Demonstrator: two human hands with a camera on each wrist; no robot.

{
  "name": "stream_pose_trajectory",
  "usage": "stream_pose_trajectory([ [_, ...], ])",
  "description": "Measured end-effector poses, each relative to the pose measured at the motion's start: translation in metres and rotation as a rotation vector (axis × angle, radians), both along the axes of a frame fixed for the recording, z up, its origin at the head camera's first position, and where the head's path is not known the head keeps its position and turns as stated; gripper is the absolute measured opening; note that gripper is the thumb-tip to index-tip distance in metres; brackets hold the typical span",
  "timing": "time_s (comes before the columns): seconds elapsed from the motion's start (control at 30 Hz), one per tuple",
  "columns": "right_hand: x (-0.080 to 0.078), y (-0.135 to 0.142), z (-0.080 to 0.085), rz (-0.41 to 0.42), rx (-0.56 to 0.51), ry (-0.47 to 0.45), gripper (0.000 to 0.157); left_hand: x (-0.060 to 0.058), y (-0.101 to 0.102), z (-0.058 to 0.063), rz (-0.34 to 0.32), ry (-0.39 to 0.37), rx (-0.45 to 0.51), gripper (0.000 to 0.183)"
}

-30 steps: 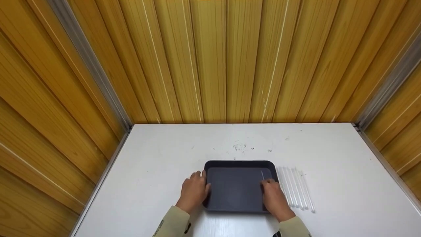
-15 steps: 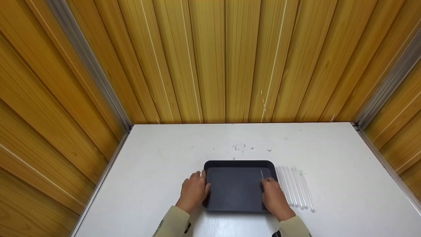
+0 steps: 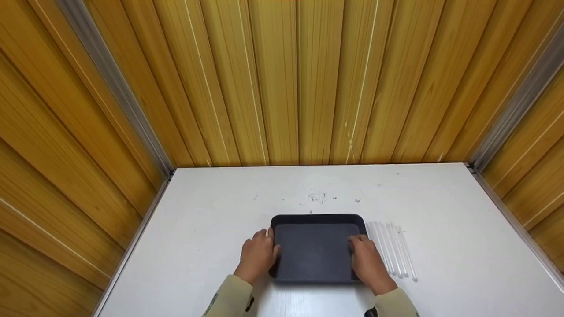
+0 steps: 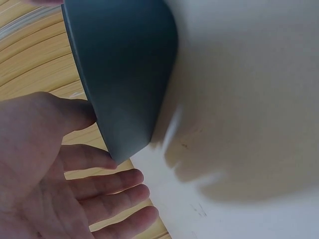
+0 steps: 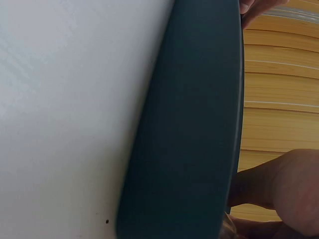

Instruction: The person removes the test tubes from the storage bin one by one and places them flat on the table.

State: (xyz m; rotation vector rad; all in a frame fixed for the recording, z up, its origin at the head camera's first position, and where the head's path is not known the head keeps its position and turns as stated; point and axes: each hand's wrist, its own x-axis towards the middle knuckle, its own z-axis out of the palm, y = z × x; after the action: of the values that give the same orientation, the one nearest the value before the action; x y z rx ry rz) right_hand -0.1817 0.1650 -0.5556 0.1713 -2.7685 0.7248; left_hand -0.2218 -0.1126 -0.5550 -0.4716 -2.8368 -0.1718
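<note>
A dark rectangular tray lies on the white table. My left hand grips its left rim, thumb over the edge. In the left wrist view the index fingertip meets the tray's corner, while the other fingers of that hand extend past it. Inside the tray, along its right side, my right hand pinches a thin clear tube, which the hand mostly hides. From the right wrist, the tray's dark wall covers most of that hand's fingers; part of the hand shows beyond it.
Several clear test tubes with rounded ends lie side by side on the table, just right of the tray. Dark marks spot the table behind the tray. Wood-look panel walls enclose its back and sides.
The head view has shifted slightly, so the tray and tubes appear a little further left. Both hands keep their places; the thin tube's end beyond the right fingers now shows only faintly.
</note>
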Motion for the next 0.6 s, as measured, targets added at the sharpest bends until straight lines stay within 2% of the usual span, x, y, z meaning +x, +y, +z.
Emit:
stream_pose_trajectory([
  [0.27,0.003,0.004,0.007,-0.008,-0.026,-0.024,0.037,0.001,0.001,0.002,-0.004,-0.001,-0.006,0.050],
  [0.6,0.007,0.011,0.020,-0.041,-0.075,-0.029,0.035,0.004,0.000,0.005,-0.011,-0.011,0.002,0.049],
])
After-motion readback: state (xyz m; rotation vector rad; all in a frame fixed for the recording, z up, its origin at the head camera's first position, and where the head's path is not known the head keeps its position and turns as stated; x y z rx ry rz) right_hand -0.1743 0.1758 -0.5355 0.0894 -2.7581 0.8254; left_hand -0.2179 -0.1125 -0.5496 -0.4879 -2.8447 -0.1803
